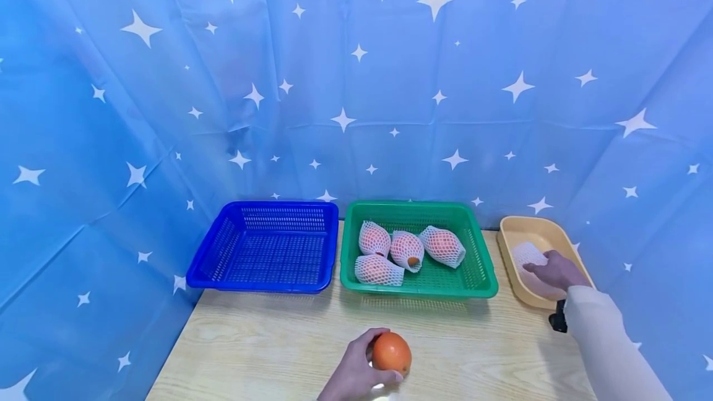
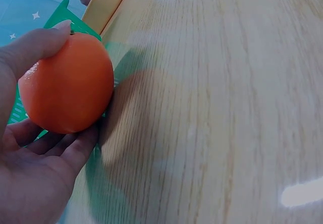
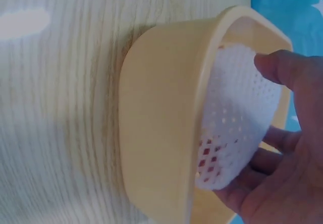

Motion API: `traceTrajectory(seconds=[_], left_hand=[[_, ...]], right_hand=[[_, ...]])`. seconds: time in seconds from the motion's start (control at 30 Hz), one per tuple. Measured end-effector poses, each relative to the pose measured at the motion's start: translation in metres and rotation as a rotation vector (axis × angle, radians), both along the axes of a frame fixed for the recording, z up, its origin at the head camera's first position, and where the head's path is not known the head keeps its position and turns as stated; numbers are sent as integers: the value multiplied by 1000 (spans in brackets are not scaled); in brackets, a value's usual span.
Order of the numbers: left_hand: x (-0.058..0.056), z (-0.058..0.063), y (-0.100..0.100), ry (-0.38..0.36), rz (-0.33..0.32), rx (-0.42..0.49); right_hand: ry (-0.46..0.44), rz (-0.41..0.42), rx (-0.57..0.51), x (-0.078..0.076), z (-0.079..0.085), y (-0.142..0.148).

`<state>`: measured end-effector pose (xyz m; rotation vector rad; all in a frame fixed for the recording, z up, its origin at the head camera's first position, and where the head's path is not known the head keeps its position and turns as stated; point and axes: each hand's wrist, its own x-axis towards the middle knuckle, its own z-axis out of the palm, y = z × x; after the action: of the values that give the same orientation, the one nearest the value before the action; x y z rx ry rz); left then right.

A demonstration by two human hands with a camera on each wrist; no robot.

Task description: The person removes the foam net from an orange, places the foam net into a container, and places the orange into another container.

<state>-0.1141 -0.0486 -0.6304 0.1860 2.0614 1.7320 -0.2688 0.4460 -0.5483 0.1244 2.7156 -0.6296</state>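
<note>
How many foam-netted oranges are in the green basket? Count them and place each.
4, all in the green plastic mesh basket: back left, centre, back right, and front left. More could be hidden beneath them.

Left hand (image 1: pixel 356 370) cut off at frame bottom, foam net (image 1: pixel 529 255) perhaps partly hidden by right hand (image 1: pixel 557 271)

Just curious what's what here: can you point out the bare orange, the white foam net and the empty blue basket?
orange (image 1: pixel 392 353), head view, middle of its peel.
white foam net (image 3: pixel 237 108), right wrist view, middle of the mesh.
blue basket (image 1: pixel 267 280), head view, front rim.
</note>
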Motion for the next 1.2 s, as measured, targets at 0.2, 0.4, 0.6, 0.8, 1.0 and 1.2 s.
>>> traceTrajectory(seconds=[0.2, 0.4, 0.6, 0.8, 1.0, 1.2], left_hand=[[0, 1, 0, -1, 1, -6], [1, 3, 2, -10, 7, -3], [1, 5, 2, -17, 17, -26], [3, 10, -3, 8, 31, -50], [0, 23, -14, 85, 57, -43], [-8, 36, -28, 171, 100, -77]], right_hand=[[31, -5, 26, 3, -1, 2], [56, -4, 21, 7, 0, 0], [94, 1, -22, 11, 6, -16], [137, -8, -79, 13, 13, -36], [193, 6, -117, 13, 24, -62], [265, 23, -153, 12, 35, -99]])
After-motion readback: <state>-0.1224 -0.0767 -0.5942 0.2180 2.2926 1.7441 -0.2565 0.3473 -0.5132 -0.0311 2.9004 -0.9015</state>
